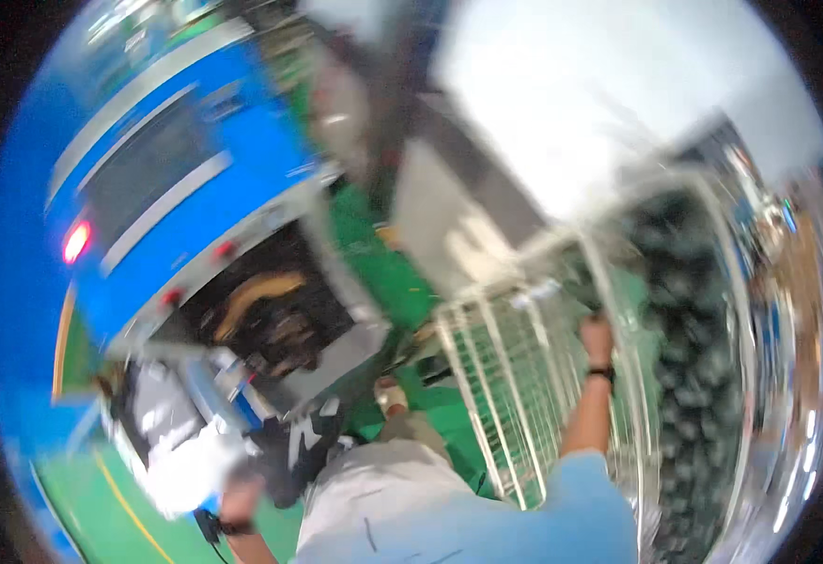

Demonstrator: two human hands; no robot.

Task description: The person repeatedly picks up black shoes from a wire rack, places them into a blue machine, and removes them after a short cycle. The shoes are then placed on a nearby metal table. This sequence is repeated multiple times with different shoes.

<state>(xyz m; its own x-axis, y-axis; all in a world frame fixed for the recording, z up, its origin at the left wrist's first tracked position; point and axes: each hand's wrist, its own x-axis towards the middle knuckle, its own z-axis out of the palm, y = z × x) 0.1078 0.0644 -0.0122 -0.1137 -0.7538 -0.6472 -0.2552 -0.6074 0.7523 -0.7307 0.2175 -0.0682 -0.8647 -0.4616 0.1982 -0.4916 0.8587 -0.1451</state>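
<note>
My right hand (597,340) reaches forward to a white wire rack (487,329), a dark band round its wrist. Its fingers look closed; a dark, blurred shape lies just beyond them, too smeared to name. Low on the left, my left hand (240,496) is blurred by motion beside a bright white thing (191,470), perhaps a bag or cloth. Whether it touches that thing is unclear, and its fingers cannot be made out.
A blue machine (172,211) with a dark window and a glowing red lamp (77,242) stands at left. Its open dark bay (271,310) holds a curved tan part. Many dark pieces (698,376) lie along the rack's right side. The floor (374,254) is green.
</note>
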